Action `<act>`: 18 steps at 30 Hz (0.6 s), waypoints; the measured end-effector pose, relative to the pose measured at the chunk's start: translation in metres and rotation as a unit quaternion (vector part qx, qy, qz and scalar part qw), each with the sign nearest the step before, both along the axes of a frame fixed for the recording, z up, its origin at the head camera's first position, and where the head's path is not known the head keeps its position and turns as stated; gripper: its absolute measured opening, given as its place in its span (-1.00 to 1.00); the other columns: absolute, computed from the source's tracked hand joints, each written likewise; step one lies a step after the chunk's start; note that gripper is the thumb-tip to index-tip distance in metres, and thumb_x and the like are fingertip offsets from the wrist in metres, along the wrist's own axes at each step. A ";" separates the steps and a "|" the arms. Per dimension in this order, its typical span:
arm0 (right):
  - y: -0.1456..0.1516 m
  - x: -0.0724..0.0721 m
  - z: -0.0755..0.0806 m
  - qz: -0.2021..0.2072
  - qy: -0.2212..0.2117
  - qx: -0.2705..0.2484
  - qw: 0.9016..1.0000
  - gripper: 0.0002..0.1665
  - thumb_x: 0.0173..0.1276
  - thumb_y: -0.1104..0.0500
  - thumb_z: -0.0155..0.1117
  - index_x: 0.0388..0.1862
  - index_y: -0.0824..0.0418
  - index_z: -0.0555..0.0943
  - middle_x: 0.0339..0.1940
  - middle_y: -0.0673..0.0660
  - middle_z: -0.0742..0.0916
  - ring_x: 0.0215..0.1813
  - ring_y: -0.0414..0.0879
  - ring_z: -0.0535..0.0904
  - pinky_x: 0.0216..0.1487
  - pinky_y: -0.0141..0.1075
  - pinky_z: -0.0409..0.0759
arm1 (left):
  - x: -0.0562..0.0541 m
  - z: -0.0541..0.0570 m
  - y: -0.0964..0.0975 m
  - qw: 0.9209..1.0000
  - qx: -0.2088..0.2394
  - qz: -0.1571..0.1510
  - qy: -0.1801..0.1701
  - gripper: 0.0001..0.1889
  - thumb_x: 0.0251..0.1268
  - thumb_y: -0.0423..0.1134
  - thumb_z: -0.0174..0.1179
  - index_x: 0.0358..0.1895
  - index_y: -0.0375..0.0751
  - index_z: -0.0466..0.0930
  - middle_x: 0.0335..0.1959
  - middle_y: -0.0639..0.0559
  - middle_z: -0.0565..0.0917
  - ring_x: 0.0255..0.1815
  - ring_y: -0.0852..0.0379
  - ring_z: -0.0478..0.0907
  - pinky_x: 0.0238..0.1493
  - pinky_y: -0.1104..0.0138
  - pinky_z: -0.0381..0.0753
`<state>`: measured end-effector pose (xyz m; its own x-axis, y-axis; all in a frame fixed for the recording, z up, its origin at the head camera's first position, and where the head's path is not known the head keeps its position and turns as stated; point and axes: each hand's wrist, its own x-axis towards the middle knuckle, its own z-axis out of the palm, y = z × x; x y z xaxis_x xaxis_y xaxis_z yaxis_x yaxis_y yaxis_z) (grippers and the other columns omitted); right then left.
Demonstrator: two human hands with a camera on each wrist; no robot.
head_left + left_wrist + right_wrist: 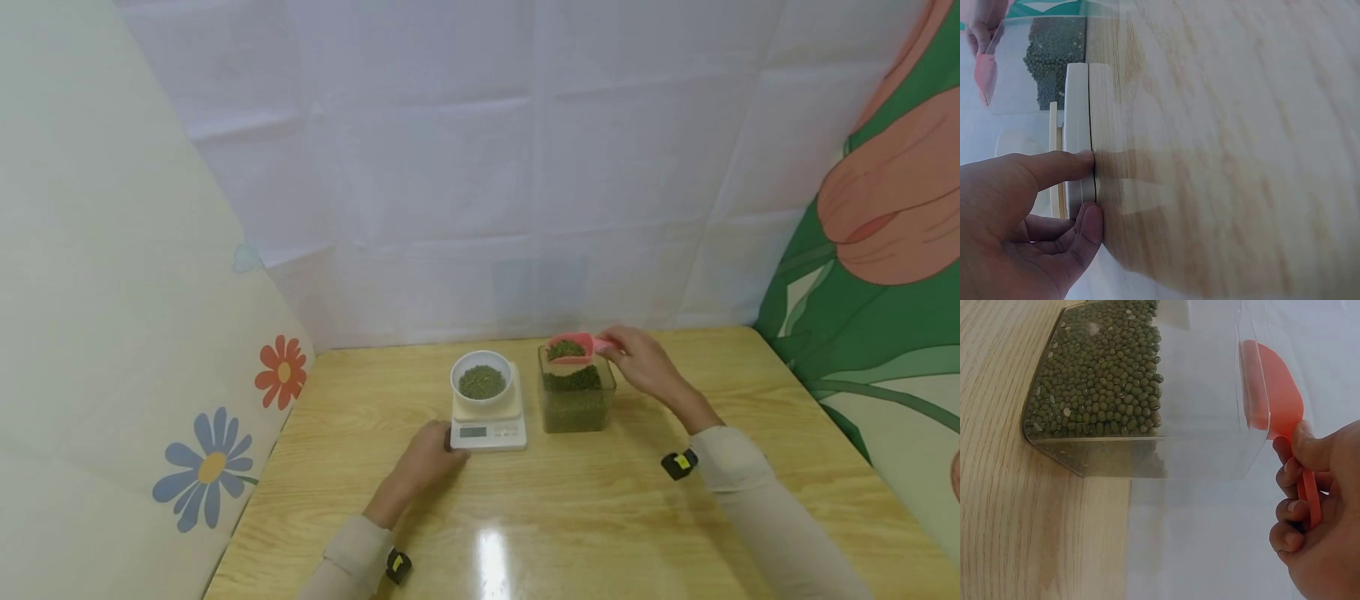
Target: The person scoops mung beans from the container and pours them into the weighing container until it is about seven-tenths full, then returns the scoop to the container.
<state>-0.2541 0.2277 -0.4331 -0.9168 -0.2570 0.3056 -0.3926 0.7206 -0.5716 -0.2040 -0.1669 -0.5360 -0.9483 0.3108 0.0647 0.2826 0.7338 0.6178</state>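
Note:
My right hand [641, 360] grips the handle of a pink plastic scoop [1282, 394]. Green mung beans [567, 349] fill the scoop, which is at the top opening of a clear square container [576, 417]. More mung beans [1100, 375] lie inside that container. To its left stands a white kitchen scale [489, 435] with a white bowl [482, 357] of mung beans on its platform. My left hand [431, 457] holds the scale's near left corner, thumb and finger against its edge, as the left wrist view shows. The display's reading is too small to make out.
Everything stands on a wood-grain table [600, 525]. Behind it hangs a white sheet [435, 167]. A flower-decorated wall [112, 333] borders the left side, and a tulip-patterned panel [885, 208] the right.

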 end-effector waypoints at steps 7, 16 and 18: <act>-0.006 -0.002 0.005 0.000 0.005 0.005 1.000 -0.59 0.71 0.06 0.12 0.22 0.37 0.64 0.14 0.39 0.74 0.18 0.33 0.65 0.23 0.29 0.61 | 0.000 0.000 0.000 1.000 0.002 0.002 -0.006 -0.68 0.25 -0.28 0.48 0.05 -0.28 0.76 -0.22 -0.05 0.72 -0.22 0.11 0.55 -0.08 0.17 0.72; -0.015 -0.005 0.011 0.007 0.004 0.009 1.000 -0.60 0.71 0.08 0.13 0.21 0.37 0.64 0.15 0.40 0.73 0.19 0.35 0.64 0.25 0.31 0.60 | 0.000 0.000 0.000 1.000 0.001 -0.004 -0.006 -0.64 0.28 -0.27 0.48 0.12 -0.28 0.74 -0.14 -0.10 0.76 -0.13 0.07 0.59 0.03 0.07 0.75; -0.017 -0.005 0.012 0.009 0.003 0.010 1.000 -0.60 0.70 0.09 0.13 0.21 0.38 0.63 0.15 0.41 0.73 0.19 0.35 0.64 0.25 0.31 0.60 | 0.000 0.000 0.000 1.000 0.002 -0.004 -0.007 -0.63 0.28 -0.27 0.47 0.13 -0.29 0.74 -0.12 -0.12 0.77 -0.11 0.06 0.60 0.06 0.05 0.75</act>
